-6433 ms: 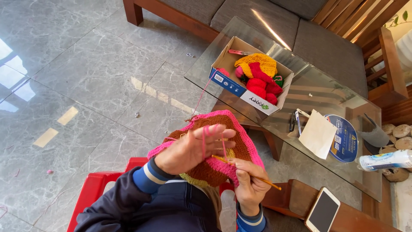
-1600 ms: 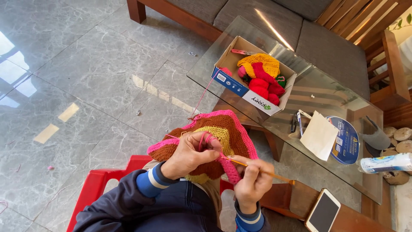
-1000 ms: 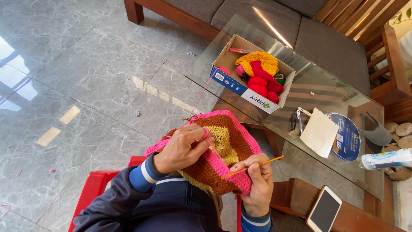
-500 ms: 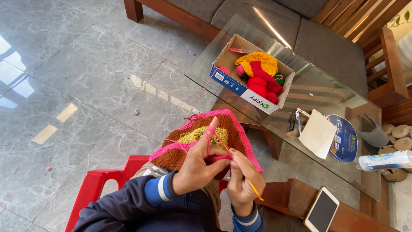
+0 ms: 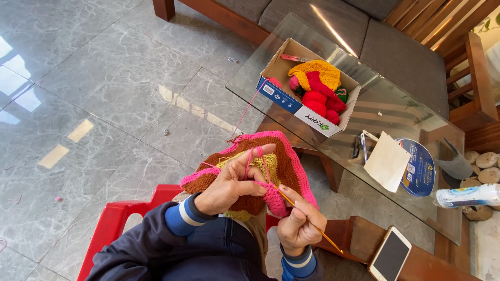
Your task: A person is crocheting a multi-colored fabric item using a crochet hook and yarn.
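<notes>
My left hand (image 5: 232, 182) grips the pink edge of a crocheted piece (image 5: 284, 164) with brown, yellow and pink bands, and pink yarn (image 5: 249, 106) runs over its raised forefinger. That strand leads up to a cardboard box (image 5: 291, 101) on the glass table. My right hand (image 5: 298, 221) pinches a thin yellow crochet hook (image 5: 312, 226) whose tip is in the pink edge stitches. Both hands meet over my lap, above a red plastic chair (image 5: 112, 229).
The box holds yellow, red and pink yarn work (image 5: 319, 86). On the glass table (image 5: 416, 200) lie a white paper bag (image 5: 386, 161), a round blue tin (image 5: 421, 169) and a bottle (image 5: 466, 196). A phone (image 5: 390, 255) rests on a wooden stool. Behind stands a grey-cushioned wooden sofa (image 5: 401, 52); grey marble floor lies left.
Over the earlier frames the piece was turned and shifted in my hands. My right hand has kept working the hook at the pink edge, and its angle now points down to the right.
</notes>
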